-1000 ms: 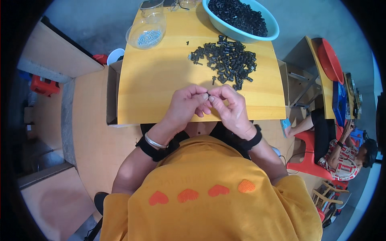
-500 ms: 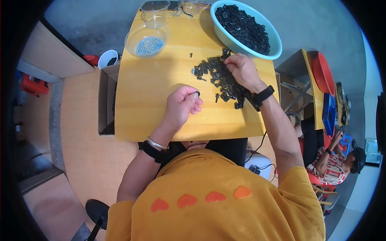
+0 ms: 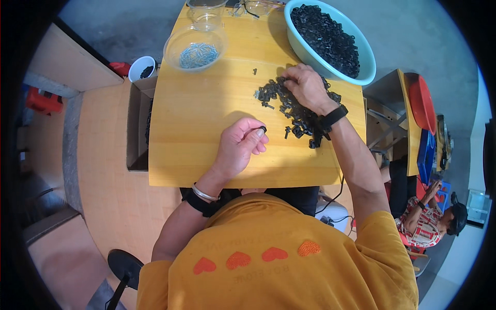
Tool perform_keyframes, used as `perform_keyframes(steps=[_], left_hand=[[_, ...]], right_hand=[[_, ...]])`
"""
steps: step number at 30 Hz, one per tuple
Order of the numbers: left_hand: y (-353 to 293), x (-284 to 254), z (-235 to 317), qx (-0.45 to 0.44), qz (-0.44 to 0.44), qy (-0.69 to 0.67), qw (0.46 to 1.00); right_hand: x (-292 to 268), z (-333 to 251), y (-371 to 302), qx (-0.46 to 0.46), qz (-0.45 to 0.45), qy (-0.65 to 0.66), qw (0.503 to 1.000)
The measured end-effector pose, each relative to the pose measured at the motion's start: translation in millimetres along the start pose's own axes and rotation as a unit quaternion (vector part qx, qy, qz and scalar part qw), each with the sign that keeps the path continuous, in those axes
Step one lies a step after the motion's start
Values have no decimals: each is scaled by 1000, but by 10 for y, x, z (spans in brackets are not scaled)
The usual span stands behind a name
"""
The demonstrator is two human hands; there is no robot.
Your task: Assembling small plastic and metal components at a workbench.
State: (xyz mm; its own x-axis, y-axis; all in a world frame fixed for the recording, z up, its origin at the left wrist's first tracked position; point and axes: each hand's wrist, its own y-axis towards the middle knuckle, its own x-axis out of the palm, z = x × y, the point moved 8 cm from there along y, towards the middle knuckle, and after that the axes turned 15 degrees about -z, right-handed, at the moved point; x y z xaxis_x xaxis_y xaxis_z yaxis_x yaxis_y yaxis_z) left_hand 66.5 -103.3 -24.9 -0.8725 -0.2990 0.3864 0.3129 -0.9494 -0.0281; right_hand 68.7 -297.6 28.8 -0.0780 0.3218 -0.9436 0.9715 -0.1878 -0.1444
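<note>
My left hand (image 3: 242,145) is held just above the near middle of the yellow table. Its thumb and index finger pinch a small black plastic piece (image 3: 263,129), and the other fingers are curled. Farther off, to the right, my right hand (image 3: 310,92) reaches down over a loose pile of similar black plastic pieces (image 3: 295,114). Its fingers are bent together at the pile's far edge, and the fingertips hide whatever they grip. Several small silver screws (image 3: 198,55) lie in a clear plastic bowl (image 3: 172,41) at the far left.
A light-blue basin (image 3: 369,73) full of black pieces stands at the far right. Near the back edge are a clear cup (image 3: 206,19) and eyeglasses (image 3: 251,10). One black piece (image 3: 254,71) lies apart. A cardboard box (image 3: 136,129) adjoins the table's left side; another person (image 3: 424,222) sits at right.
My right hand has shifted slightly left over the pile, covering its far edge. The left hand keeps its pinch on the black piece. The whole view has shifted a little.
</note>
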Motion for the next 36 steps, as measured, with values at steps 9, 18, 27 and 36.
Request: perform_keyframes(steps=[9,18,27,36], left_hand=[[-17,-37,6,26,38,9,999],[-44,-31,-17,12,86,53,995],[-11,-40,-8,25,73,5,997],[-101,56,148,55,75,-169,981]], right_hand=[[-76,142,-72,9,51,38,998],[-48,-57,-71,-62,46,-8,997],[-128,-103,-80,-68,51,17,996],[-362,-889,-794,-143,87,126,978]])
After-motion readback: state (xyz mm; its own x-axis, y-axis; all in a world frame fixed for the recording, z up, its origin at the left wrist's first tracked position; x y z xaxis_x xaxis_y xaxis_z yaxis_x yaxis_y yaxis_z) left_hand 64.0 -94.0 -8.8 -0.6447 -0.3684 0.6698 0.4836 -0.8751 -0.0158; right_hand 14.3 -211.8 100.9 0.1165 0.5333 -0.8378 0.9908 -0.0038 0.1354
